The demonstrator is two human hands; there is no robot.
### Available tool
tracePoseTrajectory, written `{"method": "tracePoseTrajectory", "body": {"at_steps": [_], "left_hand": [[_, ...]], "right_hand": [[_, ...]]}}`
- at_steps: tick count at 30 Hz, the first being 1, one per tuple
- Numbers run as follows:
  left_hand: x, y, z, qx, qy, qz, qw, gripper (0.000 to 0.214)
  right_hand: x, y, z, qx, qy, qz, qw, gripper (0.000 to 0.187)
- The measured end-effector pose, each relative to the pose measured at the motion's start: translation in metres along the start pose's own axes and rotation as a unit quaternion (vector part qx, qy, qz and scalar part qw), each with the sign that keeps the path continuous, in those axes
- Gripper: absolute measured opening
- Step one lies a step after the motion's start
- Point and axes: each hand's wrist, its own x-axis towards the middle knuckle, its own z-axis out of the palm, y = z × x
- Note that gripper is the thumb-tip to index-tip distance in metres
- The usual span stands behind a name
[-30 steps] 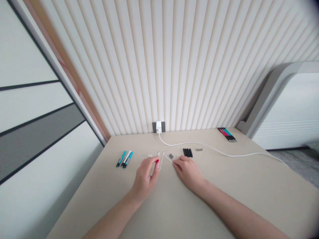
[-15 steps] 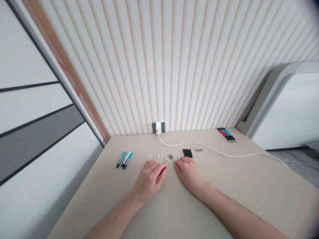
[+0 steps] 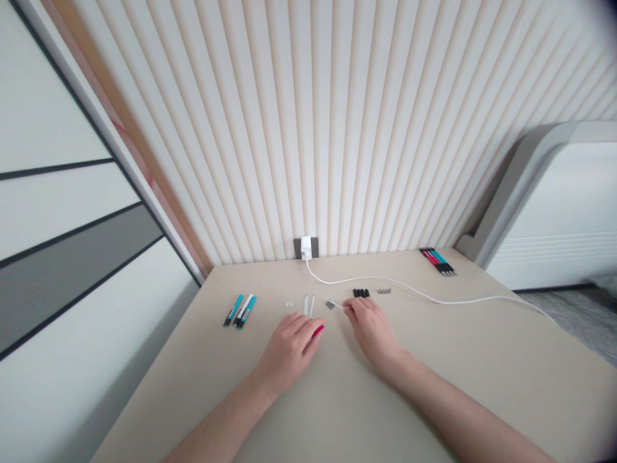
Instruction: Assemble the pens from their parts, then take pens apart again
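Observation:
My left hand (image 3: 289,344) is closed around a red pen barrel (image 3: 318,330), of which only one end shows. Between the fingertips of my right hand (image 3: 370,328) is a thin white pen refill (image 3: 336,304), its tip pointing left over a small grey square (image 3: 330,305). Several more white refills (image 3: 308,305) lie just beyond my left hand, their near ends hidden by it. Past my right hand is a row of black pen grips (image 3: 361,293), partly covered by the fingers. Small metal pen tips (image 3: 384,291) lie to their right, and tiny clear pieces (image 3: 289,304) sit left of the refills.
Blue and white pen barrels (image 3: 240,311) lie on the left of the table. Assembled red and blue pens (image 3: 437,261) rest at the back right. A white cable (image 3: 409,288) runs from the wall charger (image 3: 306,247) across the table's far side.
My right hand has moved slightly right and lifted the white refill, whose tip now lies over the grey square. My left hand keeps the red barrel, with little movement.

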Motion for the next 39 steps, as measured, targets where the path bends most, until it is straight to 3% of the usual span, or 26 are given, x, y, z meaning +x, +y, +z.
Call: {"method": "tracePoseTrajectory", "body": {"at_steps": [3, 5, 10, 12, 16, 19, 25, 27, 39], "left_hand": [[0.0, -0.001, 0.0, 0.005, 0.0, -0.004, 1.0, 0.018], [0.001, -0.001, 0.0, 0.003, -0.003, -0.006, 1.0, 0.016], [0.002, 0.002, -0.002, -0.002, -0.014, -0.001, 1.0, 0.015], [0.002, 0.002, -0.003, -0.003, -0.02, -0.001, 1.0, 0.015], [0.002, 0.002, -0.002, -0.002, -0.028, -0.002, 1.0, 0.015], [0.001, 0.0, -0.001, 0.003, -0.027, -0.003, 1.0, 0.014], [0.0, -0.005, -0.001, 0.021, -0.002, -0.031, 0.999, 0.01], [0.0, -0.007, -0.001, 0.031, 0.003, -0.044, 0.999, 0.008], [0.0, -0.008, 0.001, 0.004, 0.025, -0.066, 0.997, 0.005]], "right_hand": [[0.002, -0.002, -0.004, 0.157, 0.039, -0.025, 0.986, 0.026], [0.002, -0.006, -0.004, 0.258, 0.045, -0.007, 0.965, 0.024], [-0.001, -0.017, -0.003, 0.505, -0.014, 0.078, 0.86, 0.025], [-0.002, -0.019, -0.002, 0.551, -0.026, 0.077, 0.831, 0.026], [-0.004, -0.022, 0.001, 0.577, -0.035, 0.065, 0.813, 0.025], [-0.006, -0.022, 0.004, 0.568, -0.047, 0.057, 0.82, 0.025], [-0.006, -0.018, 0.009, 0.43, -0.056, 0.069, 0.899, 0.033], [-0.003, -0.014, 0.01, 0.418, -0.042, 0.07, 0.905, 0.037], [-0.004, -0.013, 0.003, 0.365, -0.023, 0.025, 0.93, 0.02]]}}
